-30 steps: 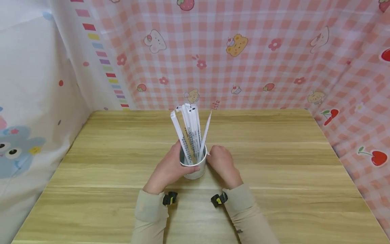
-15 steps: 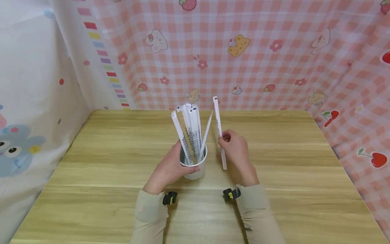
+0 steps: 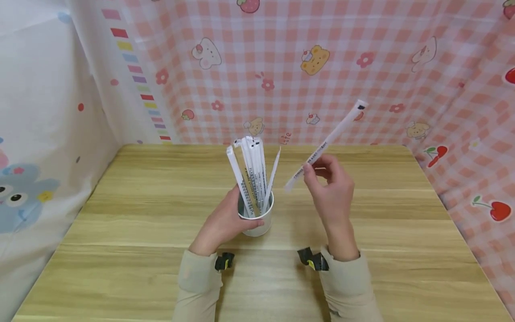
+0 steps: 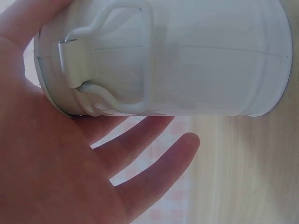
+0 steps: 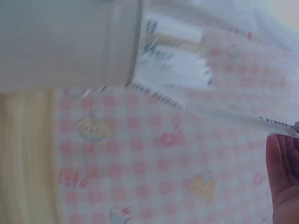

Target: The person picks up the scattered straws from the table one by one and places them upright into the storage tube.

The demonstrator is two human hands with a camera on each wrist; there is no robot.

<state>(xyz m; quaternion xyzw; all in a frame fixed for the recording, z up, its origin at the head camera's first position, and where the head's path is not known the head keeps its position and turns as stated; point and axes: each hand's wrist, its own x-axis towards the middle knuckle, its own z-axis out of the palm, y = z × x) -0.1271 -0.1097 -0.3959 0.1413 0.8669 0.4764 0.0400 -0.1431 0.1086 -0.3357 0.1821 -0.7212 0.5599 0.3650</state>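
Note:
A small white metal bucket [image 3: 257, 228] stands on the table, holding several slim white wrapped straws [image 3: 254, 174] with dark print. My left hand [image 3: 223, 219] grips the bucket from the left, its thumb across the front below the rim. In the left wrist view the bucket's wire handle [image 4: 145, 56] hangs beside the palm, and some fingers reach past the side. Right of the bucket, my right hand [image 3: 331, 188] pinches one wrapped straw [image 3: 338, 129] near its lower part. This straw slants up to the right, in the air above the table.
The wooden table [image 3: 141, 214] meets a pink checked cloth [image 3: 281, 58] at the back. A white printed cloth [image 3: 40, 112] hangs at the left, and more checked cloth [image 3: 483, 147] at the right. Black wrist mounts [image 3: 314, 259] sit at both cuffs.
The right hand, first low beside the bucket, has risen and moved right with a wrapped straw. That straw has tilted from nearly upright to slanting right. Left hand and bucket stay put.

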